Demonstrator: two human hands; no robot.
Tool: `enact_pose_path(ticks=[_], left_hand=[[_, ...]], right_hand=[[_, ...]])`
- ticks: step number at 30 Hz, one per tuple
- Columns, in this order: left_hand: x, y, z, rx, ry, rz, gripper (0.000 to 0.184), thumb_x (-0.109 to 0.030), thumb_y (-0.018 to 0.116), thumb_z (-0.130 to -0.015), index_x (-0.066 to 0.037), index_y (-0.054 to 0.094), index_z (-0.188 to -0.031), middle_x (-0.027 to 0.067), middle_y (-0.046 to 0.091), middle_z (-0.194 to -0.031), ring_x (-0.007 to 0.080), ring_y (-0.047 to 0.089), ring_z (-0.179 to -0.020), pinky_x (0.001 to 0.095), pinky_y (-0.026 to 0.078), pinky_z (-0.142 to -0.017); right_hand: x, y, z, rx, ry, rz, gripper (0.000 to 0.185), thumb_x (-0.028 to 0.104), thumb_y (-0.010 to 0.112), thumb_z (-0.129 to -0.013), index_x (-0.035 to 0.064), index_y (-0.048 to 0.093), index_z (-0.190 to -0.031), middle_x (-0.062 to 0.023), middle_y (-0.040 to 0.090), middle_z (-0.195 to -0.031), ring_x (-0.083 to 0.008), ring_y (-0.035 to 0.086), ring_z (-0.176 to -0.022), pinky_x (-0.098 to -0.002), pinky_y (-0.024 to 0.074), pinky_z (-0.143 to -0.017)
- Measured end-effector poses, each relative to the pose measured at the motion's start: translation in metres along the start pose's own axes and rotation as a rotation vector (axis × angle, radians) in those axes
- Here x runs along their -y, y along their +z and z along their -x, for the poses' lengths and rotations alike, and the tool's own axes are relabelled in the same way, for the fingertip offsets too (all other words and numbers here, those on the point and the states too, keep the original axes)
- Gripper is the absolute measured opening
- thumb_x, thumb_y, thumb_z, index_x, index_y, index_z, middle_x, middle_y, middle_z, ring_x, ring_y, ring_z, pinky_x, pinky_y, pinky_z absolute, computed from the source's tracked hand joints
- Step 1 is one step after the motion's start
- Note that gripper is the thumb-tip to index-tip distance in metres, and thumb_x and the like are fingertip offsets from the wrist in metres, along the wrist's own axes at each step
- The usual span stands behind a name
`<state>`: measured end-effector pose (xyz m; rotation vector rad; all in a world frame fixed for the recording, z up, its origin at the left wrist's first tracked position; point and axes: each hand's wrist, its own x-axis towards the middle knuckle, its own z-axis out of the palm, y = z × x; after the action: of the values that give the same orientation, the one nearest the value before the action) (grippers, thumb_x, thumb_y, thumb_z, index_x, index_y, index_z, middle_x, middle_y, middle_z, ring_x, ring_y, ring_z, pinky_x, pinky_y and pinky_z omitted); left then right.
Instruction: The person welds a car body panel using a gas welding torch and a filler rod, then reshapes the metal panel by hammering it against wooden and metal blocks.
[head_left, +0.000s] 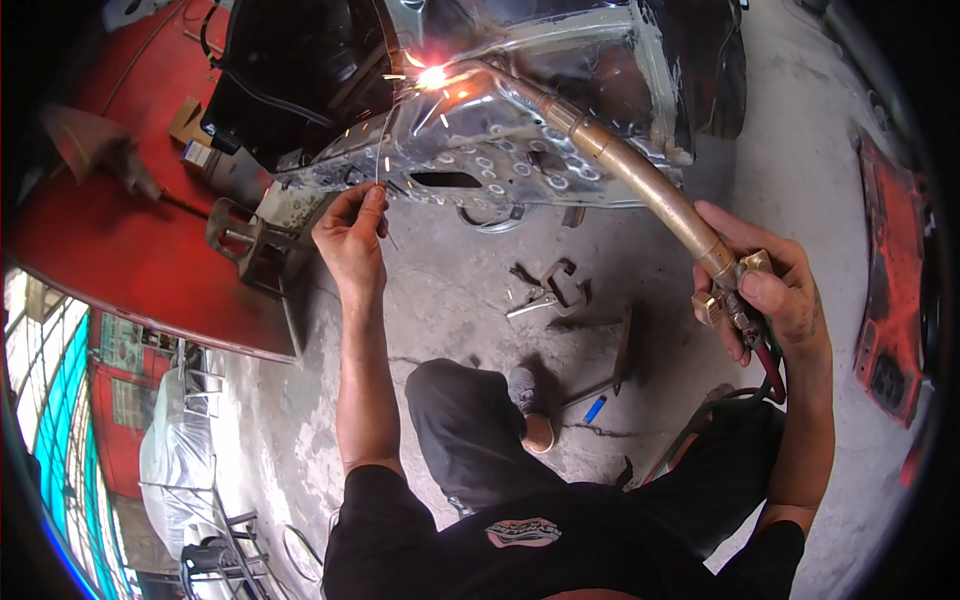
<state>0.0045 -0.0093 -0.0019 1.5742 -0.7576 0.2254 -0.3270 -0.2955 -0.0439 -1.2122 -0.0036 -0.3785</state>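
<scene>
My right hand [768, 285] is closed around the valve end of a brass gas welding torch [650, 180]. The torch's curved tip reaches up and left to a bright, sparking glow on a bare metal car body panel [450, 165]. Pinched in the fingers of my left hand [355, 235] is a thin filler rod [380, 150], which runs up toward the glow. Glare hides the exact spot where rod and flame meet the metal. Hoses [770, 372] trail from the torch below my right hand.
A locking clamp [550, 290] and a blue lighter-like object [595, 408] lie on the concrete floor. At left is a red panel [150, 270] with a metal clamp fixture [245, 240] by its edge. Another red panel [890, 290] lies at right.
</scene>
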Motion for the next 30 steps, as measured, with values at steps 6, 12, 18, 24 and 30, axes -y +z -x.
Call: enact_pose_path(ticks=[6,12,18,24,30], left_hand=[[0.0017,-0.0001,-0.001,0.002,0.005,0.008,0.019,-0.007,0.07,-0.093,0.008,0.07,-0.104,0.0076,0.069,-0.085,0.0085,0.055,-0.066,0.0228,0.041,-0.056],[0.0003,0.0007,-0.001,0.0,0.005,0.01,0.019,-0.007,0.07,-0.093,0.008,0.07,-0.104,0.0081,0.069,-0.086,0.0086,0.055,-0.067,0.0228,0.041,-0.056],[0.0009,0.0,-0.0015,-0.001,0.006,-0.005,0.018,-0.007,0.07,-0.093,0.008,0.07,-0.103,0.0086,0.07,-0.087,0.0085,0.055,-0.067,0.0227,0.042,-0.056],[0.0016,-0.0006,-0.002,0.0,0.007,-0.005,0.018,-0.006,0.069,-0.093,0.008,0.07,-0.104,0.0088,0.07,-0.087,0.0087,0.055,-0.066,0.0228,0.042,-0.055],[0.0012,-0.0005,-0.0017,0.002,0.009,0.002,0.017,-0.006,0.069,-0.093,0.008,0.07,-0.103,0.0088,0.07,-0.087,0.0089,0.056,-0.067,0.0229,0.042,-0.055]], right_hand=[[-0.0008,-0.0014,-0.0006,0.015,-0.003,-0.001,0.068,0.025,0.063,-0.085,-0.0033,0.048,-0.145,-0.0148,0.063,-0.091,-0.0167,0.059,-0.045,-0.0273,0.0493,-0.038],[-0.0011,-0.0019,-0.0005,0.02,-0.005,-0.007,0.068,0.024,0.063,-0.085,-0.0033,0.048,-0.144,-0.0148,0.063,-0.091,-0.0166,0.058,-0.044,-0.0271,0.0491,-0.038],[0.0,-0.0002,0.0001,0.017,-0.009,0.005,0.068,0.025,0.063,-0.085,-0.003,0.048,-0.144,-0.0148,0.063,-0.091,-0.0164,0.058,-0.044,-0.027,0.049,-0.038],[-0.0028,-0.0023,-0.0005,0.025,-0.007,-0.006,0.068,0.024,0.063,-0.085,-0.0026,0.047,-0.145,-0.0147,0.063,-0.092,-0.0164,0.058,-0.045,-0.027,0.0494,-0.038],[-0.0028,-0.0021,-0.0002,0.028,-0.003,-0.008,0.068,0.024,0.063,-0.085,-0.0027,0.047,-0.145,-0.0147,0.063,-0.092,-0.0163,0.059,-0.046,-0.0269,0.0502,-0.039]])
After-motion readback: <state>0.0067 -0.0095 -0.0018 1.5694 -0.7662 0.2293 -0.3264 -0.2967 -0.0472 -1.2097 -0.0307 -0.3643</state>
